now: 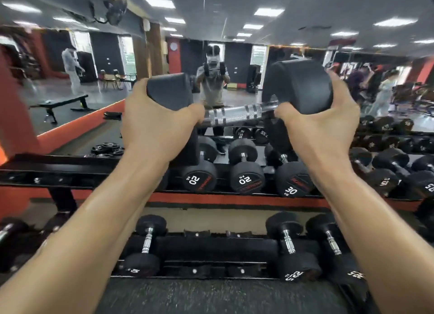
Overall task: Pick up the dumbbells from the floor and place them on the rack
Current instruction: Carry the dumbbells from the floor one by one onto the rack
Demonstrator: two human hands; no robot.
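Observation:
I hold one large black dumbbell (237, 113) with a chrome handle crosswise in the air above the upper shelf of the black rack (70, 170). My left hand (155, 123) grips its left head. My right hand (321, 123) cups its right head. The handle between my hands stays bare. Below it, the upper shelf carries two 20 kg dumbbells (199, 175) and a 30 kg dumbbell (293, 182). The shelf's left stretch holds nothing.
A lower shelf (211, 250) carries smaller dumbbells. More dumbbells fill the rack to the right (387, 170). A wall mirror (234, 62) behind the rack reflects me, a bench (63, 104), weight plates and other people. Dark rubber floor (223, 295) lies in front.

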